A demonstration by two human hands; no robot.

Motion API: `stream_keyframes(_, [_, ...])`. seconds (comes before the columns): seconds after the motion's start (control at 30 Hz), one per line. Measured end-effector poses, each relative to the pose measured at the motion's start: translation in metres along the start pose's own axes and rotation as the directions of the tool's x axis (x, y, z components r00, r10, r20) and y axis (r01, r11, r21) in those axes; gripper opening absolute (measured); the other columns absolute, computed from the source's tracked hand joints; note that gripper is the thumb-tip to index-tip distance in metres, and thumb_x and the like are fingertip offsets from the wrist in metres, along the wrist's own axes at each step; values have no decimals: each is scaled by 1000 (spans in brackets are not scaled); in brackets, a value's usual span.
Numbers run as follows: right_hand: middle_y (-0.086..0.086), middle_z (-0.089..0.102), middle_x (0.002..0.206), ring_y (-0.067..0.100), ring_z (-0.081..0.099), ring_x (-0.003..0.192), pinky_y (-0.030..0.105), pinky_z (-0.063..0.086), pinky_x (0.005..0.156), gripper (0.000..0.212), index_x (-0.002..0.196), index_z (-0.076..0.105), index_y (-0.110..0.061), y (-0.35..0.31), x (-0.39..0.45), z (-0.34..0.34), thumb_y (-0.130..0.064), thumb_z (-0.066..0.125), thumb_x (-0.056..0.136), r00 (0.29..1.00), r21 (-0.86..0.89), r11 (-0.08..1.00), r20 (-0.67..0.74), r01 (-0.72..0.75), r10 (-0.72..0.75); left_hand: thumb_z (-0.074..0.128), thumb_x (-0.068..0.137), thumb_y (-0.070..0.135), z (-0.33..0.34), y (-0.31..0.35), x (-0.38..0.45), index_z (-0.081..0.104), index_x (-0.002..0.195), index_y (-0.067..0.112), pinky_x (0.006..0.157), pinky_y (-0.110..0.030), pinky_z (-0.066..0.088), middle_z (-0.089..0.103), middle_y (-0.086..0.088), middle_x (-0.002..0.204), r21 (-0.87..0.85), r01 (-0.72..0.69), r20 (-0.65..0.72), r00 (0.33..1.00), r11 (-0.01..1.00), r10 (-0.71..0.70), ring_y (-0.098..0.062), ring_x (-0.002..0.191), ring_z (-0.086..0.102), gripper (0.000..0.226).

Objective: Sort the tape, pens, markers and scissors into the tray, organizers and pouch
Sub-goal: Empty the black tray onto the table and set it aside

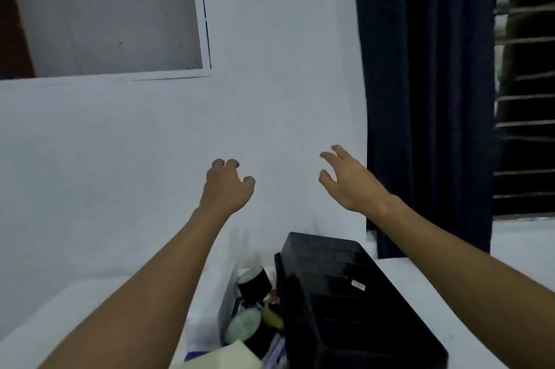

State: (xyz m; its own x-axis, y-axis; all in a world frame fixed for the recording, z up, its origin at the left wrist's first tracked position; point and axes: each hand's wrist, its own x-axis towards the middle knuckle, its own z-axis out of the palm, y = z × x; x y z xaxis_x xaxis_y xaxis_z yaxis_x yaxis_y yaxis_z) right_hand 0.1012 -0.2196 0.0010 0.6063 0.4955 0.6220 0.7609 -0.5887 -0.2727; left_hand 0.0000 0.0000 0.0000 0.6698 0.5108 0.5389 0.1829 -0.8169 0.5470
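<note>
A white bench (pixel 420 284) runs along the bottom of the view, set against a pale wall (pixel 270 98) with a dark blue curtain (pixel 420 98) and a barred window (pixel 525 98) off to the right. Nearest the camera, at the bench's near edge, a heap of stationery sits in what looks like a clear pouch (pixel 226 302): a pale block (pixel 228 356) of something soft-looking, a whitish tape roll (pixel 243 326), then a black tape roll (pixel 253 281) standing on edge, with yellowish handles, possibly scissors (pixel 271 311), jammed between the rolls and the black organizer (pixel 345 302). The rolls are probably light and rigid, slick on their sides, so pinching through the core or across the rim should serve best; scissors are best taken by the handles, blades away. The organizer, a stiff slotted plastic box, lies tilted just right of the heap and would need lifting by its walls. Farther out, both arms reach toward the wall, well above everything: the left hand (pixel 226 185) is loosely curled and holds nothing, the right hand (pixel 348 179) is spread with relaxed fingers, also holding nothing.
</note>
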Motion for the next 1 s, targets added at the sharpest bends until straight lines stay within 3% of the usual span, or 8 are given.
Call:
stream_keyframes(0.13, [3, 46, 145, 20, 42, 133, 35, 35, 110, 45, 137, 48, -15, 24, -56, 53, -35, 41, 97, 931, 35, 992, 351, -120, 100, 54, 89, 26, 54, -26, -48, 54, 125, 7, 93, -30, 39, 54, -7, 126, -56, 241, 299, 930, 969, -214, -25, 120, 49, 41])
stream_keyframes(0.27, [6, 55, 136, 22, 49, 127, 33, 38, 108, 44, 131, 55, -17, 50, -110, 92, -40, 48, 94, 827, 39, 966, 526, -257, 199, 54, 81, 13, 112, -46, -93, 55, 77, 4, 61, -27, 39, 50, -8, 67, -15, 420, 514, 782, 907, -353, -25, 69, 51, 11])
stream_keyframes(0.33, [8, 53, 139, 22, 46, 130, 29, 34, 109, 46, 133, 54, -17, 61, -133, 100, -41, 49, 94, 778, 26, 952, 584, -304, 232, 54, 80, 12, 139, -57, -108, 50, 70, 4, 57, -27, 45, 54, -21, 70, -21, 513, 600, 693, 858, -400, -29, 66, 55, 13])
stream_keyframes(0.43, [12, 48, 142, 22, 37, 137, 26, 27, 110, 42, 132, 55, -15, 69, -154, 102, -35, 51, 95, 766, 38, 947, 599, -320, 235, 51, 88, 16, 169, -68, -125, 55, 84, 2, 66, -35, 48, 60, -24, 90, 15, 612, 661, 588, 791, -467, -34, 84, 61, 15])
stream_keyframes(0.6, [12, 64, 118, 25, 57, 113, 31, 44, 98, 35, 115, 64, -8, 76, -162, 101, -32, 57, 91, 774, 77, 938, 591, -337, 229, 55, 85, 13, 200, -75, -146, 60, 105, -3, 73, -54, 57, 67, -24, 92, 5, 750, 701, 469, 661, -537, -37, 80, 68, 26])
stream_keyframes(0.77, [3, 57, 133, 16, 50, 125, 13, 31, 98, 39, 129, 58, -15, 87, -167, 88, -31, 56, 94, 804, 192, 925, 570, -327, 166, 43, 93, 7, 181, -36, -148, 54, 99, 1, 54, -37, 54, 61, -19, 73, -32, 787, 694, 461, 616, -553, -30, 61, 62, 13])
stream_keyframes(0.87, [-3, 56, 135, 10, 43, 131, 12, 23, 102, 36, 129, 58, -20, 100, -166, 67, -33, 50, 97, 871, 302, 900, 469, -314, 147, 43, 90, 2, 173, -5, -135, 51, 93, 4, 48, -29, 49, 53, -14, 66, -171, 761, 648, 565, 625, -510, -25, 53, 55, 9])
stream_keyframes(1.0, [-19, 65, 109, 1, 57, 109, 22, 38, 102, 30, 114, 67, -27, 119, -157, 22, -41, 47, 97, 910, 515, 764, 345, -389, 230, 51, 88, 5, 172, 50, -124, 55, 87, 5, 43, -21, 45, 56, -11, 69, -368, 724, 652, 648, 584, -393, -20, 52, 53, 5])
